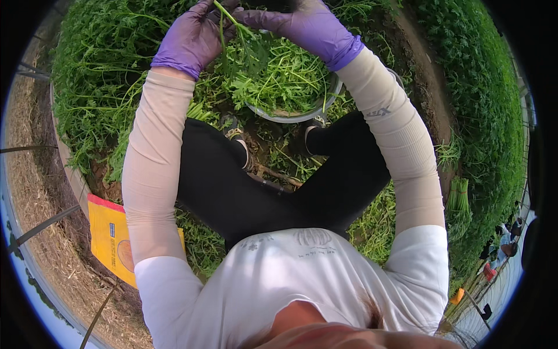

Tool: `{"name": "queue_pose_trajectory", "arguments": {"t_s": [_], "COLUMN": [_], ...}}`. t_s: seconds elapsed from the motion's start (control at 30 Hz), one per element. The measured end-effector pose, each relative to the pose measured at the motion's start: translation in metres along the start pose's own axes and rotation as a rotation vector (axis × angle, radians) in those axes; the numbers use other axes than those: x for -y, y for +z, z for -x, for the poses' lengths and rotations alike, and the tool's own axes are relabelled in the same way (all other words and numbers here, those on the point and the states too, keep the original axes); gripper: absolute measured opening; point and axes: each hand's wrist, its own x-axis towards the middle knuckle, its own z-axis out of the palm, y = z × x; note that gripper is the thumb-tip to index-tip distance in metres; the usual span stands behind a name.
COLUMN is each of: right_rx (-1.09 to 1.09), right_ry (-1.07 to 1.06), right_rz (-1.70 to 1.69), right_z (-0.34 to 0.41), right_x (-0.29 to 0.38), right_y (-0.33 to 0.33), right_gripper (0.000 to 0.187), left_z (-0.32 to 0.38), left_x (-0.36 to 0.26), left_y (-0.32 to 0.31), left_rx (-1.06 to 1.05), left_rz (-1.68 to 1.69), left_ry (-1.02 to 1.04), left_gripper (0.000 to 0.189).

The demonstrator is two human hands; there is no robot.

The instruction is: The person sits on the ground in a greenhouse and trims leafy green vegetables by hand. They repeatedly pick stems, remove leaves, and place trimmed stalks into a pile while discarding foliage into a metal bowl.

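Observation:
Both hands wear purple gloves darkened at the fingers and are raised at the top edge of the view. My left hand (192, 39) is around a leafy green stem (237, 24), which hangs down from between its fingers. My right hand (305, 32) reaches in from the other side, its fingers by the same stem; its upper fingertips are blurred and cut off by the edge. Below the hands, a round grey basin (293, 118) between my feet holds a heap of cut leafy greens (287, 78), with the hanging leaves in front of part of it.
Dense rows of leafy plants (100, 78) stand at the left and right. A dirt furrow (425, 70) runs along the right, with a tied bundle of greens (457, 196) beside it. A yellow printed bag (109, 240) lies at lower left. People are far off at right.

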Motion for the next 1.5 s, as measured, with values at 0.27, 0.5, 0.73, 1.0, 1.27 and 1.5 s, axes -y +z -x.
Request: {"name": "queue_pose_trajectory", "arguments": {"t_s": [0.27,0.5,0.73,1.0,1.27,1.5], "right_rx": [0.346,0.289,0.214,0.208,-0.353,-0.122], "right_ry": [0.283,0.295,0.384,0.749,1.224,1.174], "right_rz": [-0.006,0.559,0.042,0.364,-0.188,0.164], "right_z": [-0.017,-0.003,-0.002,0.068,0.130,0.031], "right_x": [-0.017,-0.055,-0.127,-0.271,-0.362,-0.369], "right_y": [0.027,-0.018,-0.088,-0.082,0.003,0.007], "right_gripper": [0.034,0.062,0.041,0.067,0.060,0.057], "left_z": [0.016,0.126,0.222,0.218,0.119,0.055], "left_x": [-0.010,-0.113,-0.016,0.002,-0.043,0.004], "left_y": [0.022,-0.089,-0.240,-0.215,-0.036,0.075], "left_rx": [-0.164,-0.590,-0.684,-0.737,-0.505,0.144], "left_rz": [-0.188,-1.709,-2.501,-2.351,-1.896,-2.143], "left_ry": [0.388,0.892,-0.080,0.035,0.320,-0.026], "left_gripper": [0.032,0.027,0.039,0.050,0.036,0.051]}}
